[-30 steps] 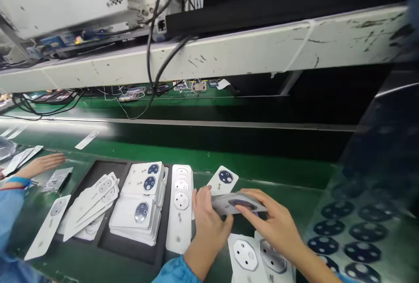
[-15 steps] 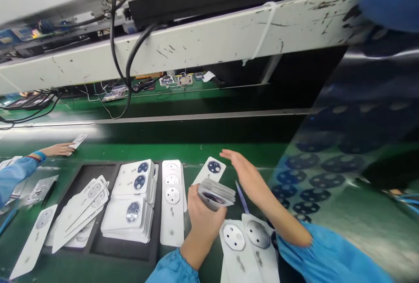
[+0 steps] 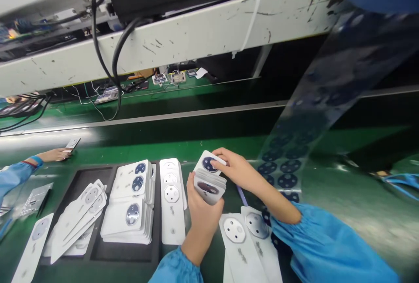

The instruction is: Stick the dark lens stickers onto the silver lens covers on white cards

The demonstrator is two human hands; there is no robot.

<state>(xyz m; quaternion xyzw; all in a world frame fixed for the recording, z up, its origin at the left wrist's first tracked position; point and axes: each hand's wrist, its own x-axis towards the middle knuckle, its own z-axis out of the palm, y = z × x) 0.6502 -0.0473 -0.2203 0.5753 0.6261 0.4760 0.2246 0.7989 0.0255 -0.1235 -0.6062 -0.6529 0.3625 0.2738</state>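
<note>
My left hand (image 3: 203, 218) is wrapped round a stack of white phone back covers (image 3: 209, 183), held up on edge with rounded ends facing up. Just behind the stack stands a white back cover with a dark round camera piece (image 3: 208, 164). My right hand (image 3: 234, 169) grips that cover's right edge, fingertips over the dark disc. Below my right forearm lie white back covers (image 3: 244, 254) with round camera patches, and part of a purple stick-like tool (image 3: 242, 196). A clear film strip (image 3: 281, 161) with rows of dark discs hangs at right.
A black divided tray (image 3: 121, 254) holds piles of white covers (image 3: 126, 217). More covers (image 3: 172, 217) lie beside it. At far left, another person's hand (image 3: 54, 155) holds a small panel. A scratched white beam (image 3: 183, 39) and black cables (image 3: 114, 65) cross overhead.
My right hand has moved left and down from open air onto the cover behind the stack, closing on its edge. My left hand still holds the stack. The view has shifted slightly.
</note>
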